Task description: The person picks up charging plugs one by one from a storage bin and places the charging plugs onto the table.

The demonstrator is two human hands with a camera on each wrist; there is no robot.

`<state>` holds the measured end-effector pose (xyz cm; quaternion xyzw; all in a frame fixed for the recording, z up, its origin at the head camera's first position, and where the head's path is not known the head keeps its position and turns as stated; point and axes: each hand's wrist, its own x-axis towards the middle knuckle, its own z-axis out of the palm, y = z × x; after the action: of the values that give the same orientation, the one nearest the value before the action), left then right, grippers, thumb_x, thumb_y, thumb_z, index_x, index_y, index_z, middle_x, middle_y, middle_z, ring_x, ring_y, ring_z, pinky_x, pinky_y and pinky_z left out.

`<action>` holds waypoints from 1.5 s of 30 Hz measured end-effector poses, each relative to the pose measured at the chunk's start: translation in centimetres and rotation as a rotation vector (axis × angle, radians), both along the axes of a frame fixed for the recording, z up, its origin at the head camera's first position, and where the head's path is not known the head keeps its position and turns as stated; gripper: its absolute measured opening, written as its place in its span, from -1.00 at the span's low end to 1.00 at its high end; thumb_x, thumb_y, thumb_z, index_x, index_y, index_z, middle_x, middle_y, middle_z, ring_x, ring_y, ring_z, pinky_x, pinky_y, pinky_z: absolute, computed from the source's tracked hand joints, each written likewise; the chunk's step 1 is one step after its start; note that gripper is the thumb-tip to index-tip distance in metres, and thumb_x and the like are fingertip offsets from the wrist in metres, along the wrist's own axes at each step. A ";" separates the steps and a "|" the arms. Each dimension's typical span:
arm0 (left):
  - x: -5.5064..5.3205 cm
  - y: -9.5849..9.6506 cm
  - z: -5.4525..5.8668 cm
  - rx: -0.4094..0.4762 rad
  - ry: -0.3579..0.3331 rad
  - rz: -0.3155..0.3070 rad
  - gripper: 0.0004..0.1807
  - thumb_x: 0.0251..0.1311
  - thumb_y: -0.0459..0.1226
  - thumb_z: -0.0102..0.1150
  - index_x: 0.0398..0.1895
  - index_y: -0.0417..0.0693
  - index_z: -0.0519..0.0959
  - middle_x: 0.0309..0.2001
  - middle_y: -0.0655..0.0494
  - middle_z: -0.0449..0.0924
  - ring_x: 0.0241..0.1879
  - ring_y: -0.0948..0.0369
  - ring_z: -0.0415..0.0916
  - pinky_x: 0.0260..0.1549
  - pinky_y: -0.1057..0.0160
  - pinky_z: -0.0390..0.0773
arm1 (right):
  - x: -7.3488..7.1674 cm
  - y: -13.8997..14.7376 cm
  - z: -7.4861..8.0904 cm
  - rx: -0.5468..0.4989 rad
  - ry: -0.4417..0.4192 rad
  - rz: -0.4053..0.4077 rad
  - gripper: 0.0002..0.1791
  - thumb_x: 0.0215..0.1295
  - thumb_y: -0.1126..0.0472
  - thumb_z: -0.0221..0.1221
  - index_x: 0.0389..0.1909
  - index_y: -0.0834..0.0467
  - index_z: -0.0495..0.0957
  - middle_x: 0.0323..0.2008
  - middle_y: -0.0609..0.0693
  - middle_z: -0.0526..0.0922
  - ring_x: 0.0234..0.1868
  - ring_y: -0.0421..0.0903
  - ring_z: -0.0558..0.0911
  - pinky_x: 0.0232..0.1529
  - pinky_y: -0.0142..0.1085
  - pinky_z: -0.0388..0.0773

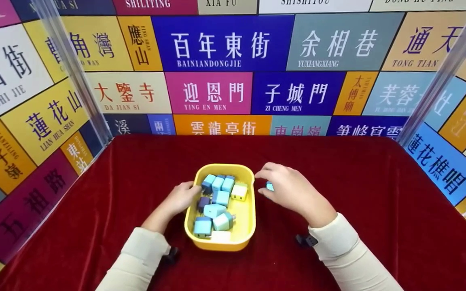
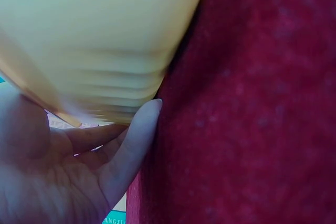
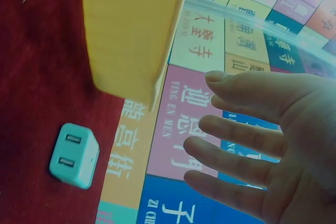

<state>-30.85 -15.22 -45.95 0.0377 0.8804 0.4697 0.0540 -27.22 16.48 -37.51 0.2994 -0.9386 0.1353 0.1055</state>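
Note:
A yellow plastic bin (image 1: 239, 244) stands on the red cloth, holding several small USB charger plugs, mostly light blue (image 1: 220, 198), along with dark ones and a pale yellow one (image 1: 239, 192). My left hand (image 1: 181, 197) holds the bin at its left side; the left wrist view has its thumb (image 2: 140, 132) against the outer wall. Right of the bin, my right hand (image 1: 293, 189) is apart from it with nothing gripped. A light blue charger (image 3: 74, 156) sits on the cloth near that hand, its two USB ports showing, and is mostly hidden by the hand in the head view.
Red velvety cloth (image 1: 144, 161) covers the table. Panels with colourful street-name signs (image 1: 223, 42) rise behind and at both sides, with clear upright posts (image 1: 439, 76) at the back corners. A dark strap piece (image 1: 306, 240) shows at the right wrist.

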 end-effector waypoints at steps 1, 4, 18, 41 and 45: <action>0.0 0.0 0.0 0.001 0.003 0.000 -0.54 0.49 -0.15 -0.04 0.19 -0.31 0.64 -0.12 -0.12 0.69 -0.17 0.07 0.70 -0.15 0.07 0.76 | 0.1 -0.2 0.0 0.003 0.020 0.014 -0.61 0.31 0.17 0.49 0.13 0.14 0.75 0.03 0.02 0.70 0.03 0.00 0.71 0.11 -0.10 0.71; 0.1 0.0 0.0 0.005 0.017 -0.007 -0.54 0.48 -0.16 -0.04 0.17 -0.32 0.64 -0.13 -0.12 0.69 -0.18 0.07 0.70 -0.16 0.06 0.77 | 0.6 -0.7 0.0 0.013 0.097 0.068 -0.63 0.28 0.18 0.51 0.09 0.15 0.76 -0.02 0.03 0.70 -0.01 0.00 0.70 0.07 -0.12 0.72; 0.0 -0.1 -0.1 -0.004 0.024 -0.011 -0.53 0.50 -0.16 -0.04 0.18 -0.33 0.64 -0.10 -0.14 0.70 -0.15 0.05 0.71 -0.15 0.05 0.77 | 2.8 -3.6 -0.1 0.018 0.141 0.220 -0.63 0.33 0.14 0.48 0.12 0.11 0.76 0.01 -0.02 0.69 0.03 -0.08 0.63 0.10 -0.26 0.69; 0.0 -0.2 0.0 0.007 -0.019 -0.009 -0.55 0.51 -0.13 -0.05 0.16 -0.28 0.63 -0.17 -0.10 0.68 -0.19 0.10 0.70 -0.20 0.09 0.76 | 3.3 -7.3 -4.6 0.078 0.074 0.466 -0.80 0.25 0.24 0.49 -0.11 0.12 0.79 -0.13 -0.04 0.68 -0.11 -0.13 0.66 -0.02 -0.38 0.66; 0.1 -0.2 0.0 0.010 -0.018 -0.012 -0.55 0.52 -0.13 -0.06 0.15 -0.28 0.63 -0.18 -0.09 0.68 -0.20 0.10 0.70 -0.21 0.10 0.76 | 3.2 -7.4 -5.0 0.060 -0.041 0.409 -0.75 0.25 0.25 0.47 -0.04 0.10 0.79 -0.09 -0.06 0.67 -0.08 -0.16 0.64 -0.01 -0.38 0.65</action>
<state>-30.78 -15.43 -45.90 0.0388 0.8772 0.4742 0.0647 -24.04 9.09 -42.48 0.4841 -0.8637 0.1322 0.0480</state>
